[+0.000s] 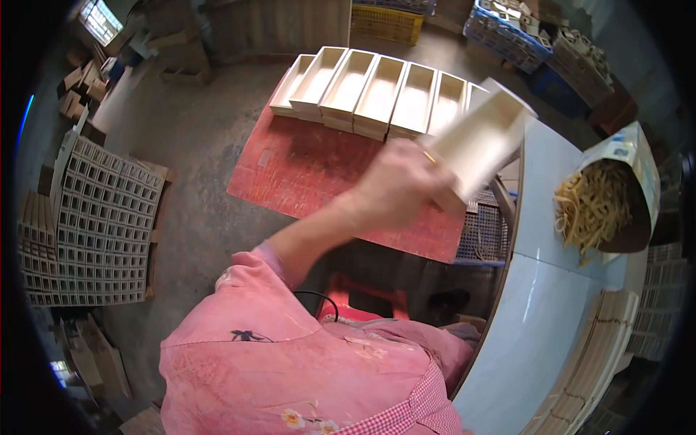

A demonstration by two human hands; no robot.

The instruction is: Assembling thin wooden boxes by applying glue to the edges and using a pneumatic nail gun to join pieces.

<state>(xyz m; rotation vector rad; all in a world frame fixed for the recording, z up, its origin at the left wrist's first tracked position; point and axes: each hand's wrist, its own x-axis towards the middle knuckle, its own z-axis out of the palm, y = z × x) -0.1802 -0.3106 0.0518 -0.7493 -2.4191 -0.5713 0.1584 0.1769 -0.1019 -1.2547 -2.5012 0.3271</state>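
My left hand (409, 177) reaches across to the right above a red board (312, 170). It grips one end of a long, open-topped pale wooden box (482, 141), which is tilted and blurred by motion. A gold-coloured ring shows on a finger. Beyond the hand, similar wooden boxes (377, 87) stand stacked in a row along the board's far edge. The held box partly covers the row's right end. My right hand is not in view.
On the right runs a pale blue tabletop (544, 297) with a bag (638, 156) of tan bands and bundled wooden strips (591, 362). A red stool (362, 297) is under the board, beside a dark plastic crate (484, 232). Stacked frames (109, 217) stand left.
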